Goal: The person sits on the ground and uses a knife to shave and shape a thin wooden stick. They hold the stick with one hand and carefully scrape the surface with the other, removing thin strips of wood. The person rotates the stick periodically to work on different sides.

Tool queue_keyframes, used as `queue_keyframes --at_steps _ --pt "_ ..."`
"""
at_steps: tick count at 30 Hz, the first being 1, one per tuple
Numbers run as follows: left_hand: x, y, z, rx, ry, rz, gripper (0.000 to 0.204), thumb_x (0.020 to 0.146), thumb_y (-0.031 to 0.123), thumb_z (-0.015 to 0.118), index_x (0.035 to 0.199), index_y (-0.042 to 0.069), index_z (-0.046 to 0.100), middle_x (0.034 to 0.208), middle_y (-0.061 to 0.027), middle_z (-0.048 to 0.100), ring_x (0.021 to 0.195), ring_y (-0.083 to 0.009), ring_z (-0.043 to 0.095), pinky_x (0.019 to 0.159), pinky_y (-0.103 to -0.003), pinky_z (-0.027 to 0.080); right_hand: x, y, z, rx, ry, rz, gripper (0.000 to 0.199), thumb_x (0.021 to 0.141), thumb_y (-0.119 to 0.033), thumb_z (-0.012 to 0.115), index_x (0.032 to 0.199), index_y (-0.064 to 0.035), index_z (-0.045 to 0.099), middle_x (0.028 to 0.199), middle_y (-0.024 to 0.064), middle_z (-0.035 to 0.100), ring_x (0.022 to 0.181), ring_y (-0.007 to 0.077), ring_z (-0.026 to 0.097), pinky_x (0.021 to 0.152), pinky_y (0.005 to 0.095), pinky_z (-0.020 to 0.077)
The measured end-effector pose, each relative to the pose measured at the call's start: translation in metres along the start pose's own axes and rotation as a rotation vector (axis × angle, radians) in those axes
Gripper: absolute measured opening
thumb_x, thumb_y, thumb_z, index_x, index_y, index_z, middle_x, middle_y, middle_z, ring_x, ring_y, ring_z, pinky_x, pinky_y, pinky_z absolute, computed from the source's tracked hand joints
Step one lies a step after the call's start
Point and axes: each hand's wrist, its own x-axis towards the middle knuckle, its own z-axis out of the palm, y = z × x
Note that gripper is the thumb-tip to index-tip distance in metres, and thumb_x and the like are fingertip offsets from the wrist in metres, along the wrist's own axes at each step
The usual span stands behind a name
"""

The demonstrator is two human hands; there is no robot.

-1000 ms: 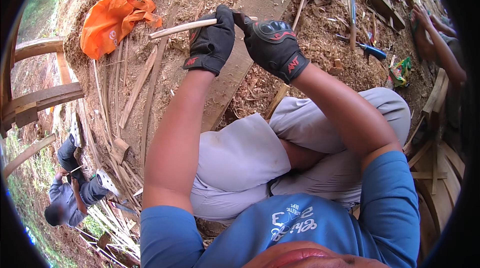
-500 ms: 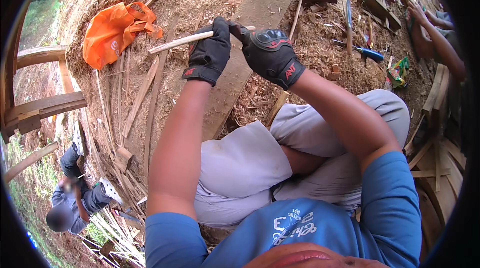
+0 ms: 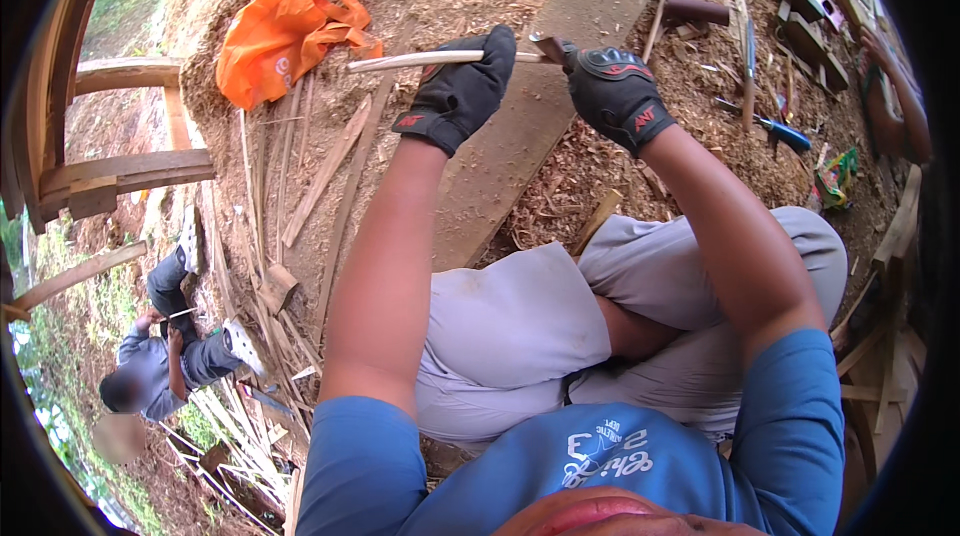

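My left hand (image 3: 458, 91), in a black glove, is closed around a thin pale wooden stick (image 3: 385, 63). One end of the stick sticks out to the left; the other reaches right, to the tool at my right hand. My right hand (image 3: 612, 96), gloved alike, grips a tool with a short, dark metal blade (image 3: 547, 48). Its handle is hidden in the fist, so its exact kind is unclear. The blade meets the stick's right end. Both hands are raised over a broad wooden plank (image 3: 505, 151) strewn with shavings.
An orange bag (image 3: 265, 51) lies on shavings at upper left, near loose wood strips (image 3: 330, 171). At right are a blue-handled tool (image 3: 785, 133), a brown pipe (image 3: 697, 10) and a green wrapper (image 3: 837, 179). Another person (image 3: 150, 376) sits at lower left; a person's arm (image 3: 900, 86) shows at far right.
The whole view has shifted, carrying the scene rightward in the picture. My hands are farther apart, and the blade and the stick's right end now show between them.
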Motion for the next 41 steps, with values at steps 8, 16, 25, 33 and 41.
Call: queue_keyframes --at_steps 8,16,25,33,41 --pt "-0.005 0.015 -0.015 0.102 -0.148 -0.071 0.060 0.105 0.056 0.046 0.096 0.002 0.070 0.083 -0.0207 0.068 0.079 -0.0355 0.066 0.075 -0.046 0.051 -0.018 -0.019 -0.016 -0.096 0.074 -0.008 0.036 0.105 -0.018 0.044 0.131 -0.0099 0.067 0.099 0.0210 0.075 0.093 0.0366 0.074 0.082 0.0476 0.0576" --pt "-0.013 0.027 -0.004 0.066 -0.140 0.052 0.050 0.105 0.053 0.056 0.089 0.006 0.067 0.065 0.0009 0.054 0.056 -0.0117 0.050 0.055 -0.032 0.044 -0.018 -0.023 -0.007 0.032 -0.033 -0.058 0.043 0.100 -0.018 0.050 0.142 -0.0140 0.060 0.102 0.0220 0.074 0.094 0.0381 0.073 0.083 0.0493 0.0573" --pt "-0.041 0.075 -0.045 0.312 -0.013 0.181 0.060 0.108 0.055 0.049 0.088 0.003 0.069 0.066 -0.0051 0.063 0.062 -0.0141 0.058 0.062 -0.033 0.047 -0.014 -0.016 0.022 0.196 0.138 0.020 0.026 0.102 -0.021 0.053 0.119 -0.0152 0.071 0.093 0.0205 0.073 0.085 0.0404 0.071 0.074 0.0521 0.0552" --pt "-0.106 0.108 -0.103 0.248 0.409 0.095 0.057 0.114 0.044 0.044 0.084 0.002 0.068 0.066 -0.0041 0.063 0.058 -0.0131 0.057 0.058 -0.031 0.046 -0.014 -0.023 0.003 0.221 0.031 0.016 0.037 0.111 -0.030 0.041 0.124 -0.0123 0.071 0.096 0.0201 0.075 0.088 0.0383 0.074 0.077 0.0516 0.0569" --pt "-0.103 0.096 -0.103 0.372 0.389 0.265 0.045 0.109 0.044 0.056 0.094 0.004 0.070 0.067 -0.0051 0.063 0.058 -0.0155 0.060 0.057 -0.032 0.047 -0.017 -0.023 0.005 0.192 0.044 0.002 0.036 0.111 -0.030 0.042 0.128 -0.0153 0.070 0.097 0.0211 0.075 0.090 0.0376 0.074 0.079 0.0501 0.0577"
